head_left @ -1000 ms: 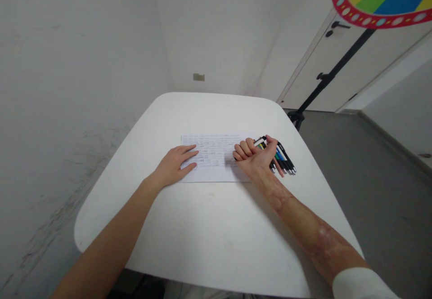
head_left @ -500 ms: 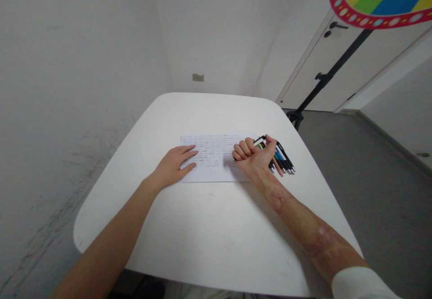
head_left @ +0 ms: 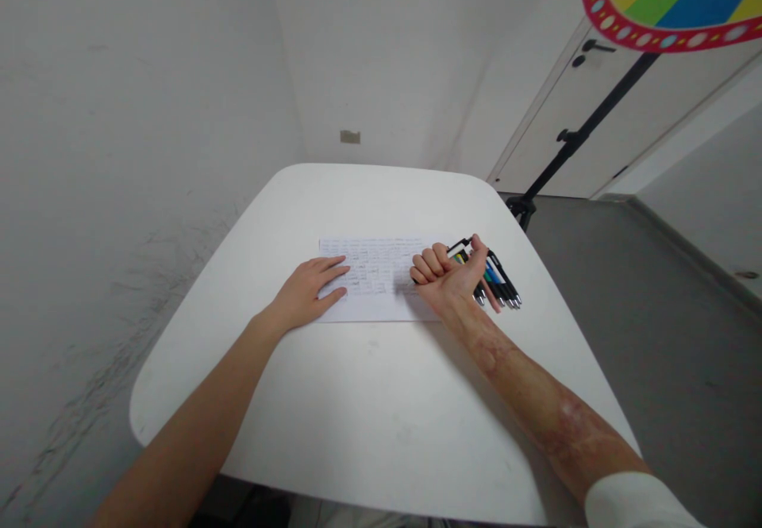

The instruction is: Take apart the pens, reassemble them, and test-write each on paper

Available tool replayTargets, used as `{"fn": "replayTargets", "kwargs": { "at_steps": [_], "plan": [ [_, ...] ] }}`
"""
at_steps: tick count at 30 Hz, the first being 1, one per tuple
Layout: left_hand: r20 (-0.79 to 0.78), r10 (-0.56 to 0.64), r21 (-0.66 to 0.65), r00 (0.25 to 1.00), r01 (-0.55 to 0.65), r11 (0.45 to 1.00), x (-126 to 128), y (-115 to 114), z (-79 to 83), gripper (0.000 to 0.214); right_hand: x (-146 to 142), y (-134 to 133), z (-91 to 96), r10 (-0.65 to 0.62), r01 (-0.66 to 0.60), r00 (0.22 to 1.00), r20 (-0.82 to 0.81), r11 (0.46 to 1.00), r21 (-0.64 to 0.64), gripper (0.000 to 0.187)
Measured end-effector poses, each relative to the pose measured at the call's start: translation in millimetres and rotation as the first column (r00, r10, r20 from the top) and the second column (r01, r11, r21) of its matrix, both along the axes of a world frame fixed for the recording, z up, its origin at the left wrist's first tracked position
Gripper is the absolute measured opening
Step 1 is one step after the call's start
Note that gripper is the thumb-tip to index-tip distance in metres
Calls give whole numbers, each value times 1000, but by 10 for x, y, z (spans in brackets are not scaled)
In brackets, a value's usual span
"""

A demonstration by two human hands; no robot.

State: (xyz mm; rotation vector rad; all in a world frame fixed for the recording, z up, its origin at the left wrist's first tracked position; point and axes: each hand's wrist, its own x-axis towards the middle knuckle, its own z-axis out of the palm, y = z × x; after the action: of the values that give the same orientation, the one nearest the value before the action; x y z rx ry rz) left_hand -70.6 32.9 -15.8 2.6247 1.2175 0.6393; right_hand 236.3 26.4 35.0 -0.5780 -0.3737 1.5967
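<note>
My left hand (head_left: 313, 288) lies flat with fingers spread on the left part of a white sheet of paper (head_left: 381, 310) covered in rows of handwriting. Over the sheet's right side, my right hand (head_left: 446, 278) is closed in a fist with its thumb raised. A pen (head_left: 458, 245) with a white and black barrel appears to run through this fist, its upper end near the thumb; the fingers hide most of it. Just beyond the right wrist, several pens (head_left: 503, 282) with dark, blue and pink parts lie side by side on the table, partly covered by the hand.
The white table (head_left: 369, 401) has rounded corners and stands close to the walls. On the right, a black stand (head_left: 595, 115) carries a colourful wheel (head_left: 684, 4) in front of a door (head_left: 553, 139). Grey floor (head_left: 643, 290) shows beside the table.
The right thumb has lifted slightly up and away from the pen's end. My left hand and the paper keep their places.
</note>
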Motion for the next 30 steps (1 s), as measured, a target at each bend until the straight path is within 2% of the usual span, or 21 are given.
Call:
{"fn": "replayTargets", "kwargs": {
  "at_steps": [10, 14, 16, 18, 20, 22, 24, 26, 28, 30],
  "plan": [
    [6, 1, 7, 1000, -1, 1000, -11, 4, -27, 46, -13, 3, 1, 23, -23, 999, 28, 1000, 6, 71],
    [7, -8, 0, 1000, 8, 1000, -17, 18, -36, 43, -66, 40, -35, 134, -147, 977, 166, 987, 70, 63],
    [12, -7, -6, 1000, 7, 1000, -19, 26, -43, 42, -129, 43, -63, 140, -182, 952, 273, 974, 135, 54],
    [13, -5, -11, 1000, 5, 1000, -21, 32, -49, 42, -207, 22, -99, 85, -182, 912, 401, 961, 210, 42],
    [11, -6, -12, 1000, 6, 1000, -22, 35, -53, 42, -284, -27, -148, 40, -196, 848, 529, 950, 243, 40],
    [11, -5, -12, 1000, 5, 1000, -24, 37, -52, 42, -351, -97, -202, 74, -243, 776, 626, 952, 189, 49],
    [16, -1, -11, 1000, 1, 1000, -24, 38, -51, 42, -409, -175, -250, 161, -307, 702, 694, 947, 90, 56],
    [24, 2, -12, 1000, -2, 1000, -24, 37, -50, 41, -461, -242, -281, 170, -342, 628, 759, 937, 73, 44],
    [33, 2, -13, 999, -2, 1000, -21, 36, -53, 41, -506, -287, -302, 88, -342, 580, 810, 929, 144, 22],
    [37, 2, -15, 999, -2, 1000, -18, 37, -57, 41, -545, -309, -324, -15, -323, 549, 835, 918, 229, 8]
  ]
}}
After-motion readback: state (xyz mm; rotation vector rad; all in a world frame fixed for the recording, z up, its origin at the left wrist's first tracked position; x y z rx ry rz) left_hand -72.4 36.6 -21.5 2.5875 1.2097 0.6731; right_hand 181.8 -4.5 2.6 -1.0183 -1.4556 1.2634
